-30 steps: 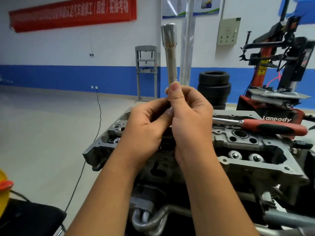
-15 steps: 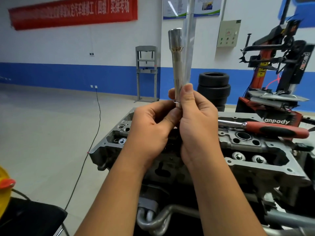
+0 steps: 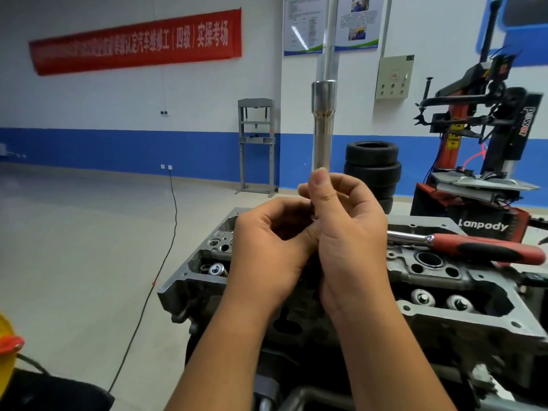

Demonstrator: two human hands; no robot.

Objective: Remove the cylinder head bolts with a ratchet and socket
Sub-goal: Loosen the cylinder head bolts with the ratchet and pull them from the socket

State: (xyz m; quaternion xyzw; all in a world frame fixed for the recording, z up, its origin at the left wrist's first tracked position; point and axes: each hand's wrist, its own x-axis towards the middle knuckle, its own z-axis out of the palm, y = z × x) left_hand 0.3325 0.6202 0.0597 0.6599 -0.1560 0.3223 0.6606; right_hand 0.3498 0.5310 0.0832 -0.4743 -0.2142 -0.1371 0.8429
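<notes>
Head view: gripping long socket (image 3: 323, 126) upright with right hand (image 3: 347, 232), left hand (image 3: 267, 247) pinching its base; keeping straight, ratchet (image 3: 462, 246) lying unheld.

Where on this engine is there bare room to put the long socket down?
Little bare room. The flat rim at the cylinder head's near right edge, in front of the valve springs, is free. The ratchet takes the far right, and both hands crowd the middle around the socket.

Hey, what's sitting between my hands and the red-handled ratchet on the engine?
Nothing. In the head view the ratchet's steel shank runs left right up to the right hand, which hides its head. Only the bare cylinder head lies below.
</notes>
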